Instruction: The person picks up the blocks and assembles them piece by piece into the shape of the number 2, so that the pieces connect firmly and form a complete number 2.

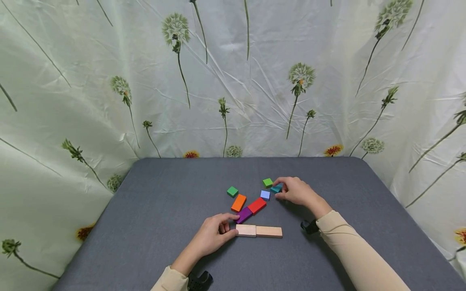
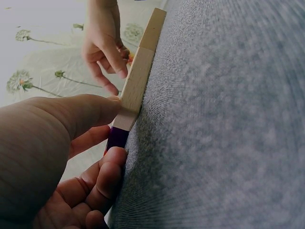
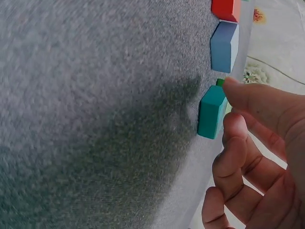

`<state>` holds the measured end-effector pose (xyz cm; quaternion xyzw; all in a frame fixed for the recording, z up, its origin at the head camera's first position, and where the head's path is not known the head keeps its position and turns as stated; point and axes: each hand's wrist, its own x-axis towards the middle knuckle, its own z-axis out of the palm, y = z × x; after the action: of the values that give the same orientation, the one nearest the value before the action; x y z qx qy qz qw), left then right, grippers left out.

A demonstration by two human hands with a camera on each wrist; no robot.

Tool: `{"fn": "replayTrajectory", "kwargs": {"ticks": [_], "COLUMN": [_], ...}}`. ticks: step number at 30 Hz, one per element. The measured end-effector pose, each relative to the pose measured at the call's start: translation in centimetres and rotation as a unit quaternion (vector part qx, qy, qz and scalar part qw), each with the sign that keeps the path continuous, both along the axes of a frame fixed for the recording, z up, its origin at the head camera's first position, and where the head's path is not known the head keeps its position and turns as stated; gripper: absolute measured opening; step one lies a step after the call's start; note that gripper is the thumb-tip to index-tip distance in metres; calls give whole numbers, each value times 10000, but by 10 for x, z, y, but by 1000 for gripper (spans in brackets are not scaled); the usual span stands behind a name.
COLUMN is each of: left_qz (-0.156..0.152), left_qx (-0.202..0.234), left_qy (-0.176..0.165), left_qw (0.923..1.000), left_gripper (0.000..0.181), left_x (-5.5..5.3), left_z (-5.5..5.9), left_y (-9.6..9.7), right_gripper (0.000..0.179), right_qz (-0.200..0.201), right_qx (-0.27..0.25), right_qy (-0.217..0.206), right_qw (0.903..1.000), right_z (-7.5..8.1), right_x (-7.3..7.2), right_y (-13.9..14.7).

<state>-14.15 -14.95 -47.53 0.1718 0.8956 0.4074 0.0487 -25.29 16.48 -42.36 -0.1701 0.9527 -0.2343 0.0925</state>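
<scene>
My left hand (image 1: pixel 214 233) rests at the left ends of two rows of blocks. Its thumb touches the pale wooden block (image 1: pixel 246 230), and its index finger reaches the purple block (image 1: pixel 244 215). Against the pale block lies a tan wooden block (image 1: pixel 269 231), end to end. The red block (image 1: pixel 257 205) continues the line from the purple one. Thumb and index finger of my right hand (image 1: pixel 296 191) stand spread around a teal block (image 3: pixel 210 114), which sits on the table; a gap shows at the thumb. Close by are a light-blue block (image 1: pixel 265 195) and a lime-green block (image 1: pixel 267 182).
An orange block (image 1: pixel 238 203) lies left of the red one, with a green block (image 1: pixel 232 191) behind it. All blocks lie on a grey cloth-covered table (image 1: pixel 153 210). A flower-print curtain (image 1: pixel 262 89) hangs behind and at both sides.
</scene>
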Motion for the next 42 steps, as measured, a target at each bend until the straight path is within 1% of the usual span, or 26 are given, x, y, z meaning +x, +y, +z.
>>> {"fn": "replayTrajectory", "kwargs": {"ticks": [6, 12, 29, 42], "left_qz": [-16, -18, -41, -36], "left_qx": [8, 20, 34, 42], "left_qy": [34, 9, 57, 60], "left_qw": [10000, 10000, 10000, 10000], "left_gripper": [35, 35, 35, 35], "left_x": [0, 0, 0, -1], "left_z": [-1, -1, -1, -1], "left_y": [0, 0, -1, -1], "right_gripper": [35, 33, 36, 33], "right_qz": [-289, -457, -659, -590], "right_qx": [116, 250, 406, 444], "right_qy": [47, 52, 103, 83], "right_qw": [9995, 9986, 9970, 9972], "right_z": [-1, -2, -6, -8], "right_x": [-2, -4, -7, -13], "right_y": [1, 2, 0, -6]}}
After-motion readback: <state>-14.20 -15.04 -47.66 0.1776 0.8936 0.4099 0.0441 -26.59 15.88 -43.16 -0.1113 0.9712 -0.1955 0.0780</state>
